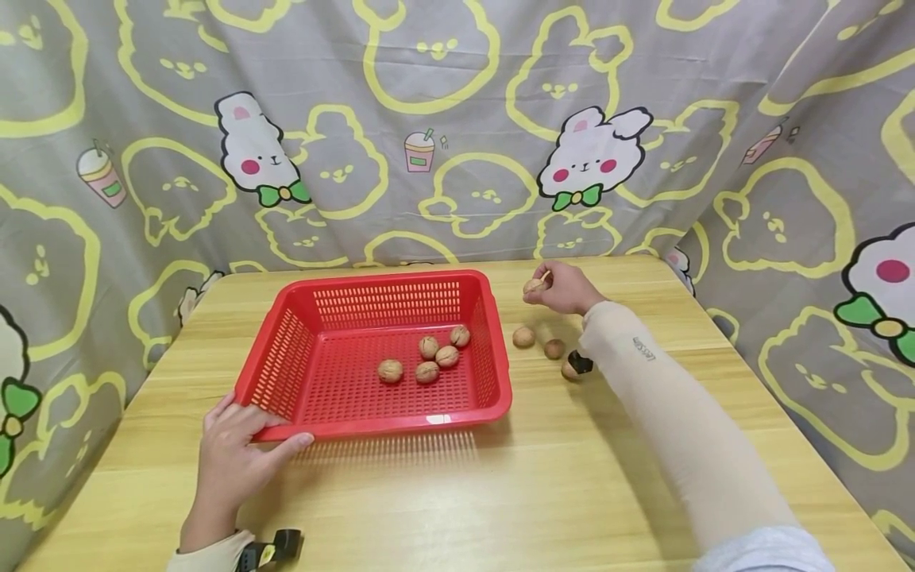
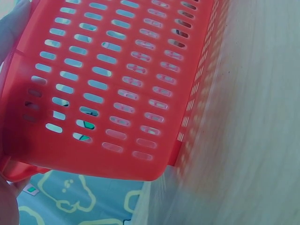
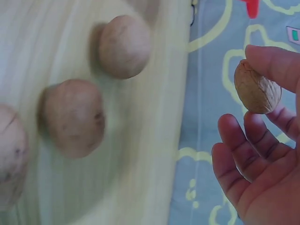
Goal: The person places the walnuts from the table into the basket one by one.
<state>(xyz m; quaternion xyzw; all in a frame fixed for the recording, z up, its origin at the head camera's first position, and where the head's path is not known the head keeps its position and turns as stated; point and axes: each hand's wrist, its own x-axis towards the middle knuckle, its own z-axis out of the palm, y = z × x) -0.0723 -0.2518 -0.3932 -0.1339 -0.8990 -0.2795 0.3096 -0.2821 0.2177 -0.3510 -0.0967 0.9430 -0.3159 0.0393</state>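
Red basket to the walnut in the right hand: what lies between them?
In the head view, only bare tabletop shows between the basket and the walnut.

Counter (image 1: 429,508) is light yellowish wood grain, kinda shiny toward the near side. Big red plastic basket (image 1: 400,424) sits left of the middle, throwing a slotted shadow along its near side. Just right of that, three roundish brown lumps (image 1: 524,337) in a slanting row, nearest one partly covered.

Red basket (image 2: 115,87) cropped in the left wrist view
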